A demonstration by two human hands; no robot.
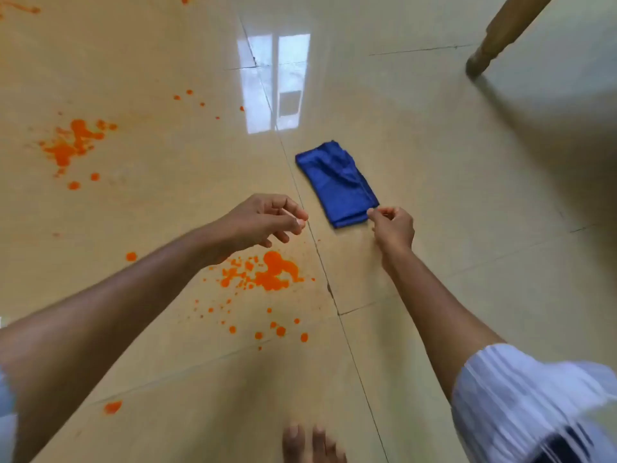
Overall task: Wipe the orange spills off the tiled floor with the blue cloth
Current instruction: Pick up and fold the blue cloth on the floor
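Observation:
The blue cloth [337, 183] lies folded and flat on the glossy beige tiled floor [450, 195], right of a grout line. My right hand [392, 227] is at the cloth's near right corner, and its thumb and forefinger pinch that edge. My left hand [263, 218] hovers left of the cloth with loosely curled fingers and holds nothing. Just beneath it spreads a large orange spill [273, 270], with several drops [280, 330] nearer to me. Another orange spill [71, 143] marks the tile at the far left, and a small smear [112, 407] lies at the lower left.
A wooden furniture leg [500, 31] stands at the top right. My bare toes [310, 442] show at the bottom edge. More orange drops [188, 92] dot the floor further out, and a window's reflection [273, 81] shines beyond the cloth.

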